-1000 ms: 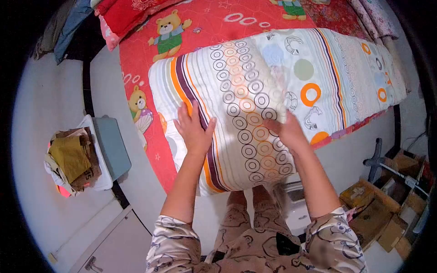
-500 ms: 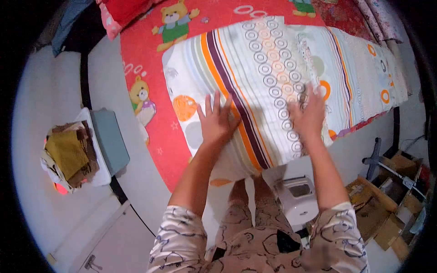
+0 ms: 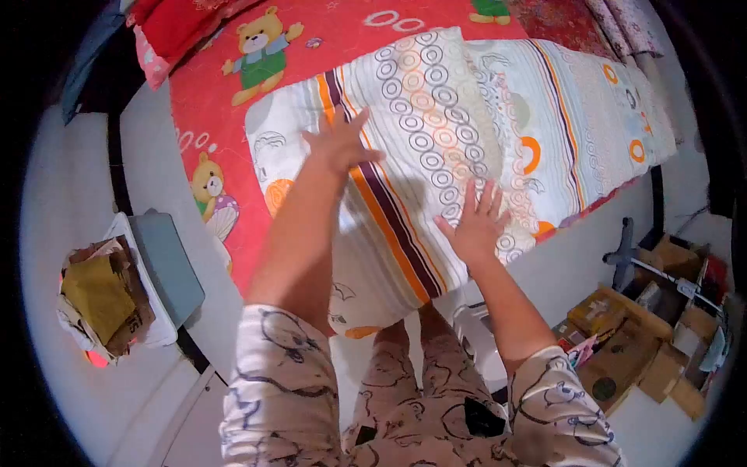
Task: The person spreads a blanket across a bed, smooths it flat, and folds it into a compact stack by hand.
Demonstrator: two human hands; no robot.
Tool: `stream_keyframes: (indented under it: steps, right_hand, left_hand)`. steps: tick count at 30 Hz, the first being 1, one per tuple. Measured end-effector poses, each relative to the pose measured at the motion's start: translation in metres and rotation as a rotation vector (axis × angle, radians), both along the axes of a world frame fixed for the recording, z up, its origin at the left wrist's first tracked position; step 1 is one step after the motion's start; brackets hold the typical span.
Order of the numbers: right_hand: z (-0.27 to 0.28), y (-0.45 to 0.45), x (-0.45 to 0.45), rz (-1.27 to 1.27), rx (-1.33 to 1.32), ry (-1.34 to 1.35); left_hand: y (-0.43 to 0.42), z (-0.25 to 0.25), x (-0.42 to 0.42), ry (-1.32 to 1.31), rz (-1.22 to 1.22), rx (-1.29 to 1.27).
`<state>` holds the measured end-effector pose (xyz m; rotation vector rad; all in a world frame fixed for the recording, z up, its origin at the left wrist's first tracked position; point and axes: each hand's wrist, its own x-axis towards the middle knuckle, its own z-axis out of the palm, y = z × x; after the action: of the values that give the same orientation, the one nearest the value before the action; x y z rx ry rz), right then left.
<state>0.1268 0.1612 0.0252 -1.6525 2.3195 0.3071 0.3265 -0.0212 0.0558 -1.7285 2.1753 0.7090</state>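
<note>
A pale quilt [image 3: 420, 156] with stripes, rings and orange circles lies across the red bear-print bedsheet [image 3: 198, 105], its near part folded over in a thick layer. My left hand [image 3: 342, 144] is spread on the quilt's left part, over the orange and dark purple stripes. Fingers apart, my right hand [image 3: 476, 226] rests near the front edge, below the rows of rings. Neither hand grips the cloth. The quilt's near corner hangs over the bed's edge above my legs.
Red pillows [image 3: 175, 35] lie at the upper left. A blue-grey bin [image 3: 167, 268] with folded bags [image 3: 101, 296] beside it stands left. Cardboard boxes [image 3: 622, 350] and a metal stand [image 3: 622, 253] are at the lower right. A white appliance [image 3: 478, 335] sits under the bed's edge.
My left hand has moved up across the quilt and my right hand down toward its front edge. The folded part was shifted and laid flatter, with its near corner lower.
</note>
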Motion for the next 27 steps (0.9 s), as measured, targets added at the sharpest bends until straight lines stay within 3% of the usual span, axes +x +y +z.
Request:
stream_keyframes:
  steps: [3, 4, 6, 7, 9, 11, 13, 15, 19, 21, 23, 25, 26, 27]
  right_hand:
    - [0.015, -0.016, -0.005, -0.002, 0.067, -0.089]
    - [0.022, -0.023, -0.007, -0.005, 0.132, -0.089]
    - [0.025, -0.025, -0.016, 0.008, 0.135, -0.131]
    - [0.026, -0.026, -0.021, 0.029, 0.163, -0.165]
    - [0.032, -0.027, -0.027, 0.016, 0.131, -0.193]
    - [0.035, -0.03, -0.031, 0.049, 0.149, -0.216]
    - [0.024, -0.021, -0.03, 0.071, 0.067, -0.198]
    - [0.016, -0.022, -0.033, 0.102, -0.033, -0.16]
    - [0.007, -0.019, -0.045, 0.113, -0.119, -0.258]
    - [0.0, -0.016, -0.058, 0.169, -0.116, -0.356]
    - [0.0, -0.001, -0.084, 0.166, -0.197, -0.447]
    - [0.024, 0.016, -0.108, 0.28, -0.273, -0.237]
    - [0.02, 0.022, -0.12, 0.208, -0.08, -0.287]
    - [0.016, 0.03, -0.127, 0.195, -0.062, -0.295]
  left_hand:
    - [-0.017, 0.009, 0.005, 0.087, -0.04, 0.05]
    - [0.002, 0.011, 0.002, 0.076, -0.043, -0.121]
    - [0.06, 0.005, -0.004, 0.094, -0.106, -0.301]
    - [0.096, 0.02, -0.01, 0.19, -0.123, -0.222]
    - [0.174, 0.034, -0.015, 0.135, -0.327, 0.012]
    - [0.244, 0.025, -0.004, 0.224, -0.362, -0.117]
    - [0.268, 0.0, -0.001, 0.122, -0.371, -0.181]
    - [0.259, -0.005, -0.013, 0.034, -0.37, -0.268]
    - [0.243, 0.0, -0.025, -0.002, -0.257, -0.146]
    - [0.232, 0.021, -0.026, 0.008, -0.23, 0.089]
    - [0.23, 0.029, -0.034, -0.021, -0.242, 0.03]
    - [0.219, 0.024, -0.053, 0.071, 0.043, 0.198]
    - [0.217, 0.026, -0.077, 0.234, 0.04, -0.178]
    - [0.2, 0.042, -0.111, 0.33, -0.007, -0.365]
